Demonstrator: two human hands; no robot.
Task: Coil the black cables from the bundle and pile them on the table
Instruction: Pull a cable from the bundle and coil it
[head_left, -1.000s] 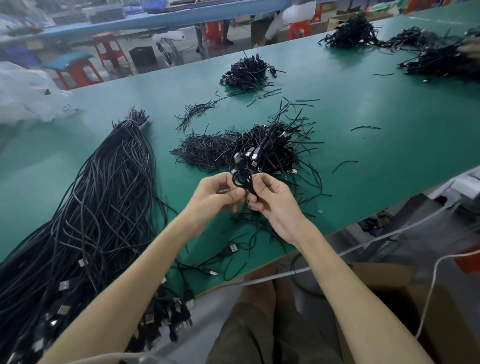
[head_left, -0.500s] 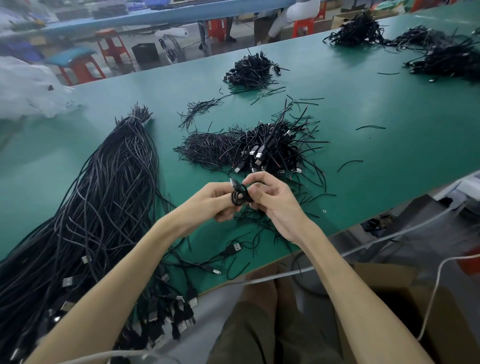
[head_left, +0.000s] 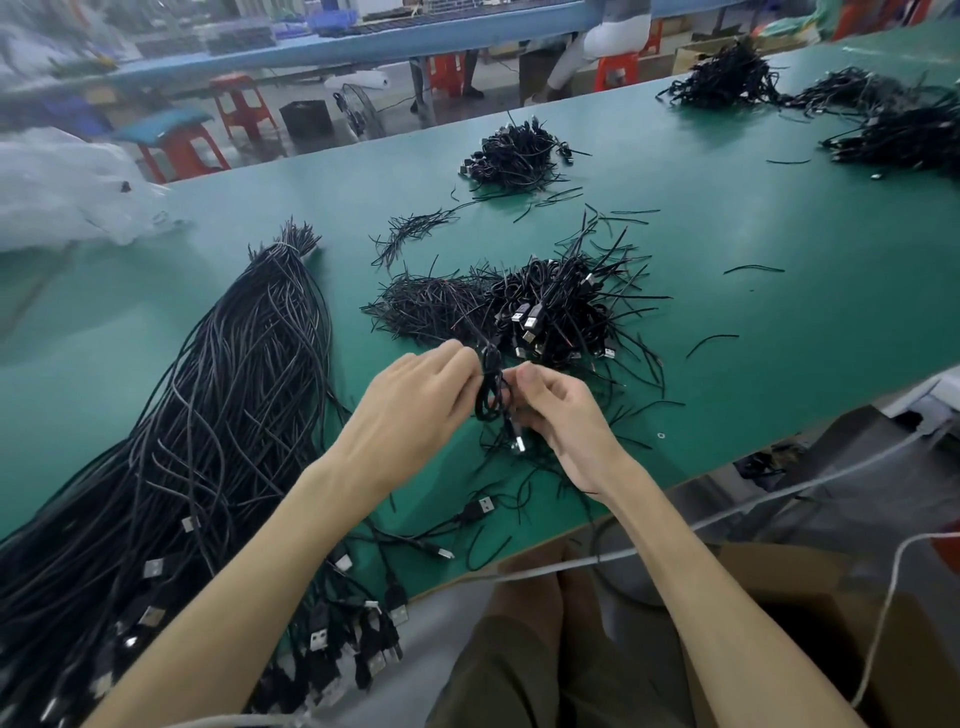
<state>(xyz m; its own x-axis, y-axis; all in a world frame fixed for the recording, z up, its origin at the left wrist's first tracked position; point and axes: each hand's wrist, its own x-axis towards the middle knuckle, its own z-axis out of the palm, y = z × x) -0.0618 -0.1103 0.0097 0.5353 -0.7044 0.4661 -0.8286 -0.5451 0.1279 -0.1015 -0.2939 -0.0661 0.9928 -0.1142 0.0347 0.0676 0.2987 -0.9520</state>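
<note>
**Left hand** (head_left: 415, 400): forearm entering from 7 o'clock, back of the hand up, fingers curled, grip pinching the upper part of a small coiled black cable (head_left: 491, 402).

**Right hand** (head_left: 566, 415): forearm entering from 5 o'clock, thumb uppermost, fingers curled, grip pinching the same coil from its 3 o'clock side.

**Coil**: held between the two hands, above the green bench (head_left: 779, 338), with a silver USB plug (head_left: 517, 442) hanging from its lower end.

**At 12 to 1 o'clock of the hands**, near but apart: pile of coiled black cables with USB plugs (head_left: 561, 312), touching at its 9 o'clock side a heap of thin black tie wires (head_left: 431, 309).

**At 9 o'clock, running toward 7**: long bundle of straight black cables (head_left: 218, 415), gathered at the far end, plug ends overhanging the near bench edge.

**Near bench edge**: diagonal from 7 to 3 o'clock, passing under both forearms, a loose black cable with a USB plug (head_left: 480, 506) lying just inside it.

**At 2 to 3 o'clock**: bare green surface, crossed by a few single wires.

**At 12 o'clock**, well apart: smaller black cable pile (head_left: 519, 156).

**Beyond the edge at 5 o'clock**: brown cardboard box (head_left: 857, 623) and white cord (head_left: 779, 480).
</note>
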